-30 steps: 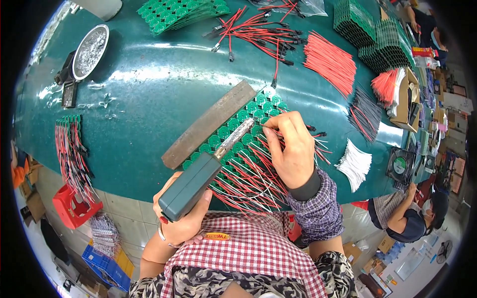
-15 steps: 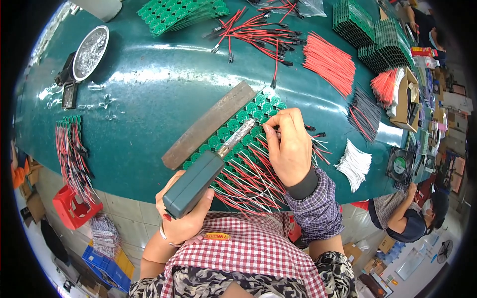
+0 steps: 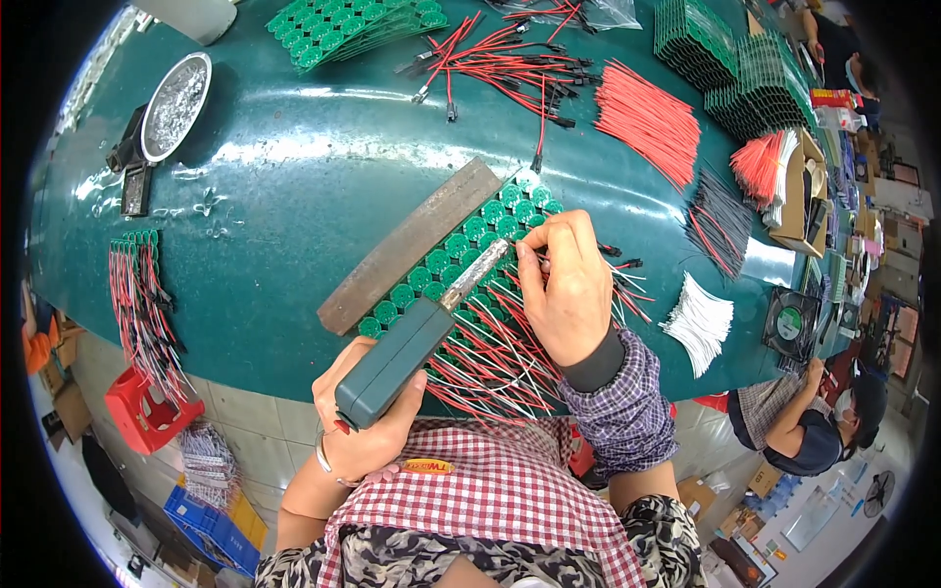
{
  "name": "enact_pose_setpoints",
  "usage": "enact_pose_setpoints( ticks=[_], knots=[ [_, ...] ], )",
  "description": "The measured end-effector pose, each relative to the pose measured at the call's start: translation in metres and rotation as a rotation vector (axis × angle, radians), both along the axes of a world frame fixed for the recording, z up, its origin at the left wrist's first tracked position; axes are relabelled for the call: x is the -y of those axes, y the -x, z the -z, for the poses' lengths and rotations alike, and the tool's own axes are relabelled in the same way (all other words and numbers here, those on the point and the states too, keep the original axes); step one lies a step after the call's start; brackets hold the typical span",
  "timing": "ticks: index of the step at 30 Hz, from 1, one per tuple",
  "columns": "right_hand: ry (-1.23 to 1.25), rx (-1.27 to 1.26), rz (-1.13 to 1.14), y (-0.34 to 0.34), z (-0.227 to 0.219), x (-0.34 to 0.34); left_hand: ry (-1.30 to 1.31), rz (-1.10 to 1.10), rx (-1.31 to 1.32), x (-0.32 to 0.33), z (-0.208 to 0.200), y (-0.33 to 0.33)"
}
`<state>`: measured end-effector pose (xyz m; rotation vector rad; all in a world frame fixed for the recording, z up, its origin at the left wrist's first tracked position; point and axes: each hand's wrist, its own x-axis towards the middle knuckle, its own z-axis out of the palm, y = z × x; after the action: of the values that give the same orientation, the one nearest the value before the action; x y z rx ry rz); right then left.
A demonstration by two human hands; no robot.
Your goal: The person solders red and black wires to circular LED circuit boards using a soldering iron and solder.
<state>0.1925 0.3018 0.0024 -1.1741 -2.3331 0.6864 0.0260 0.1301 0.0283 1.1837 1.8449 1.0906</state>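
My left hand (image 3: pixel 363 446) is wrapped round a dark green soldering gun (image 3: pixel 397 361). Its worn metal tip slants up and right over a panel of round green circuit boards (image 3: pixel 438 262), ending just left of my right fingertips. Thumb and forefinger of my right hand (image 3: pixel 571 294) are pinched together at the panel's right side; a thin wire seems to be between them, mostly hidden by the fingers. Red, white and black wires (image 3: pixel 490 367) fan from the panel toward my apron. Along the panel's upper left edge lies a flat metal bar (image 3: pixel 412 245).
Bundles of red wires (image 3: pixel 647 122), black wires (image 3: pixel 720 225) and white wires (image 3: pixel 697 325) lie to the right. Connector leads (image 3: pixel 520 64) and stacked green panels (image 3: pixel 694 44) are at the back. A round metal dish (image 3: pixel 176 106) stands left, above wired boards (image 3: pixel 137 284).
The soldering gun has shifted slightly right in my left hand, bringing its tip closer to my right fingertips. My right hand has barely moved.
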Motion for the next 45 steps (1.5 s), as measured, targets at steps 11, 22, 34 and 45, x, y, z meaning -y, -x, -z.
enact_pose_setpoints(
  ticks=[11, 22, 34, 45],
  knots=[
    [-0.004, 0.007, 0.005, 0.001, -0.002, -0.002, 0.019, -0.178, 0.163, 0.012, 0.001, -0.001],
    [-0.052, 0.240, -0.200, -0.002, -0.042, -0.038, 0.050, -0.254, 0.308, 0.015, -0.001, 0.008],
    [-0.127, 0.181, 0.061, 0.046, 0.019, -0.142, 0.016, -0.295, 0.282, 0.018, 0.006, 0.012],
    [-0.184, -0.041, -0.149, 0.006, -0.032, -0.049, 0.033, -0.271, 0.245, 0.026, 0.005, 0.010]
  ],
)
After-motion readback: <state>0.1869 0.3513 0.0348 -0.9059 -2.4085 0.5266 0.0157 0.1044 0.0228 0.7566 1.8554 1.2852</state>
